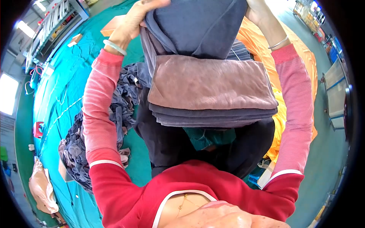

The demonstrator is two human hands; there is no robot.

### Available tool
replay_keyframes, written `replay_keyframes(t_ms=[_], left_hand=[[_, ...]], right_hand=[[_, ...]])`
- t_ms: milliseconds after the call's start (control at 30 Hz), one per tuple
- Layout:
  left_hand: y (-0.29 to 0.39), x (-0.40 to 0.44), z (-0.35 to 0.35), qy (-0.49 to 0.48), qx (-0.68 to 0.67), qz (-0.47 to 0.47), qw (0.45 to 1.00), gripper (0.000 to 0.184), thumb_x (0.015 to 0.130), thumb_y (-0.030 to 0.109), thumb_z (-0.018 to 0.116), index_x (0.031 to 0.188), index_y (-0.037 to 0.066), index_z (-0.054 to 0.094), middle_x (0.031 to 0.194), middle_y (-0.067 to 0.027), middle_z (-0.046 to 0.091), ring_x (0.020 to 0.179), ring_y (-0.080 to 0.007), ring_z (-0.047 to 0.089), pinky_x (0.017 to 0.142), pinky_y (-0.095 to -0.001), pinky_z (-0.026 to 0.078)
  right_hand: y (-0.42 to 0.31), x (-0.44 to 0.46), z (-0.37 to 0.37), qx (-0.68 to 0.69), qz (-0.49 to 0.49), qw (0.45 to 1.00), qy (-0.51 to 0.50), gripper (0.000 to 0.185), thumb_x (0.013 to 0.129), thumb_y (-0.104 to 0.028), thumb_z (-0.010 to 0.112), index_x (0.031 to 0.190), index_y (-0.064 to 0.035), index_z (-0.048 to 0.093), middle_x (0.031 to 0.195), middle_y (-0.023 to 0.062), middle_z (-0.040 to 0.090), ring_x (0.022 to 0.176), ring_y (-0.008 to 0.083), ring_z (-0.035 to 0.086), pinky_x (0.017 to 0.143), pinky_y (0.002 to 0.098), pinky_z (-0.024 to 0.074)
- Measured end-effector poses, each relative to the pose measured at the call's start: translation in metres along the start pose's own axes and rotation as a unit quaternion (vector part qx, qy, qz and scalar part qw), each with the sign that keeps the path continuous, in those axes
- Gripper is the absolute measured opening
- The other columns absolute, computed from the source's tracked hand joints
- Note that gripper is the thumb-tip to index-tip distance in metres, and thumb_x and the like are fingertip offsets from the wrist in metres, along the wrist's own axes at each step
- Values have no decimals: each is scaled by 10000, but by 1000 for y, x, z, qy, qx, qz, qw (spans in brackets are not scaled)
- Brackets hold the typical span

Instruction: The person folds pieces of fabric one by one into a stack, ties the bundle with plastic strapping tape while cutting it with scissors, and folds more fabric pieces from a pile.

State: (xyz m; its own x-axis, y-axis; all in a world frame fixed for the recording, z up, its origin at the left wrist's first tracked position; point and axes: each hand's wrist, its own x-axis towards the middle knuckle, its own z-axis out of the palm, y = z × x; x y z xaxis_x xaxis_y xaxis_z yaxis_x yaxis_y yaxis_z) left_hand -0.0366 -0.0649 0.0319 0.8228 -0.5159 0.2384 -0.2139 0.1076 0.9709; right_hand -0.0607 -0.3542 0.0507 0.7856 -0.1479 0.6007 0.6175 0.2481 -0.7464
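A dark grey towel (pixel 197 28) is stretched between my two hands at the top of the view, its upper edge cut off by the frame. My left hand (pixel 137 19) grips its left side, one finger lying over the cloth. At the right edge, my right hand (pixel 259 12) holds the same towel, its fingertips partly hidden behind the fabric. Just below, a brownish-pink folded towel (pixel 213 81) tops a neat stack of folded grey towels (pixel 216 117) that rests across my lap. The grey towel's lower edge meets the back of this stack.
Crumpled grey cloths (pixel 78 152) lie heaped at my left on a green floor sheet (pixel 61 98). Orange-yellow fabric (pixel 300 68) spreads at my right, near striped folded cloth (pixel 240 51). Farther right stands a wheeled cart (pixel 336 95). A pale pink cloth bundle (pixel 42 186) sits far left.
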Motion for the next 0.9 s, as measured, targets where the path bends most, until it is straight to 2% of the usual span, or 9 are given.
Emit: replay_keyframes(t_ms=[67, 100, 200, 367, 467, 633, 667, 800, 900], left_hand=[[8, 0, 4, 45, 223, 67, 972, 232, 793, 162, 618, 989, 49, 668, 694, 59, 570, 547, -41, 446, 438, -179, 292], [-10, 18, -6, 103, 223, 148, 958, 153, 796, 156, 588, 877, 51, 663, 624, 64, 516, 499, -48, 431, 423, -195, 293], [0, 16, -33, 137, 182, 126, 965, 147, 821, 180, 575, 706, 89, 588, 529, 53, 441, 408, -53, 382, 396, -217, 290], [20, 12, -44, 115, 70, 42, 990, 168, 847, 250, 616, 719, 143, 595, 491, 57, 425, 377, -62, 336, 382, -226, 250], [30, 7, -33, 73, -70, -17, 995, 195, 852, 250, 633, 704, 156, 547, 460, 67, 377, 365, -56, 323, 364, -225, 281], [30, 27, -46, 57, 3, 59, 997, 165, 844, 148, 634, 723, 143, 522, 506, 63, 405, 365, -52, 335, 358, -197, 243], [28, 32, -50, 77, 40, 79, 993, 171, 843, 147, 635, 723, 138, 513, 519, 60, 412, 364, -55, 336, 358, -198, 243], [19, 54, -52, 165, 193, 146, 956, 47, 845, 125, 579, 853, 79, 569, 565, 55, 407, 386, -71, 332, 379, -221, 266], [20, 67, -65, 181, 188, 192, 946, 156, 850, 124, 533, 979, 66, 600, 634, 50, 446, 431, -61, 352, 402, -223, 276]], right_hand=[[-2, 3, -6, 24, 27, 998, -48, 116, 900, -140, 548, 932, -42, 602, 833, 41, 596, 691, 126, 577, 630, 252, 479], [-5, 4, -10, 37, 42, 996, -73, 133, 910, -158, 554, 941, -42, 610, 844, 45, 609, 698, 124, 584, 637, 249, 484], [-30, -1, -19, 24, 102, 988, -112, 137, 904, -167, 574, 922, -43, 630, 856, 54, 638, 741, 118, 602, 670, 239, 490], [-8, 25, -154, -119, -11, 993, 8, 235, 927, -201, 508, 979, -22, 651, 916, 80, 664, 831, 143, 620, 747, 281, 502], [-17, 11, -149, -117, 18, 987, 105, 276, 930, -227, 480, 1017, -19, 640, 925, 83, 664, 821, 174, 624, 761, 298, 499], [-27, -11, -141, -126, 106, 984, 69, 291, 915, -302, 476, 1050, -101, 637, 1031, 52, 640, 943, 180, 567, 869, 352, 439], [-24, -5, -138, -116, 172, 968, 139, 264, 905, -310, 490, 1052, -140, 630, 1064, 30, 620, 991, 175, 534, 913, 369, 405], [-29, -8, -124, -90, 183, 974, 94, 274, 910, -314, 477, 1077, -142, 609, 1025, 39, 618, 939, 180, 556, 871, 384, 431], [-44, -21, -101, -176, 124, 971, 104, 289, 905, -307, 499, 1092, -111, 600, 1046, 60, 617, 966, 187, 557, 894, 375, 427]])
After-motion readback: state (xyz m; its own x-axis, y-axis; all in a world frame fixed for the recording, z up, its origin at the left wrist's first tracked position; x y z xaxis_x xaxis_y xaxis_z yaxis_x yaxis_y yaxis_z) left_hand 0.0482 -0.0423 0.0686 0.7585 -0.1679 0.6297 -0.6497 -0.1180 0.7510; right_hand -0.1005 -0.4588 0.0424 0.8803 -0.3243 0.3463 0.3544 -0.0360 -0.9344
